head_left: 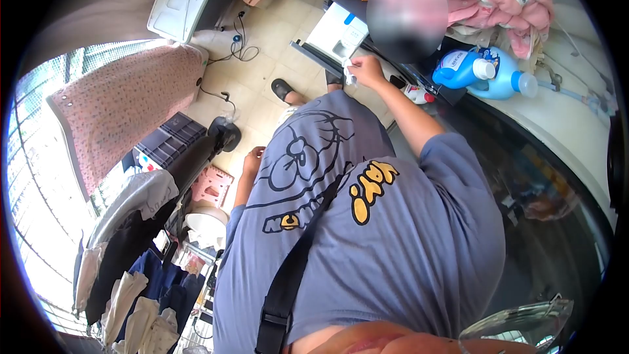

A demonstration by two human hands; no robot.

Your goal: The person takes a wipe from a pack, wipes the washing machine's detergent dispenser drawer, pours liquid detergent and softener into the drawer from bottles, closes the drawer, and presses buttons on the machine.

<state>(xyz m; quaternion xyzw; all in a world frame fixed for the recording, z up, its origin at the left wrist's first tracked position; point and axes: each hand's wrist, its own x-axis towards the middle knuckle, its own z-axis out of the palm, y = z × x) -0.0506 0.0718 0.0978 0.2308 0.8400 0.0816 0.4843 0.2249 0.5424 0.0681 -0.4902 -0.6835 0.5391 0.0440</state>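
My right hand [367, 71] is closed, its fingertips pinching a small white crumpled piece [349, 76] whose kind I cannot make out. Just beyond it is a white box [335, 31] with a blue patch and an opening on the near side. A dark narrow ledge [314, 59] runs along the box's edge, close to the hand. Down beside my body hangs my left hand [251, 160], fingers loosely bent and partly apart, with nothing visible in it.
Two blue bottles [458, 69] with white caps stand at the right, below pink bedding [485, 0]. A white bottle with a red cap [417, 95] is near my forearm. At left are a patterned ironing board [124, 98], a dark crate [171, 139] and hanging clothes [141, 314]. Cables [242, 46] lie on the floor.
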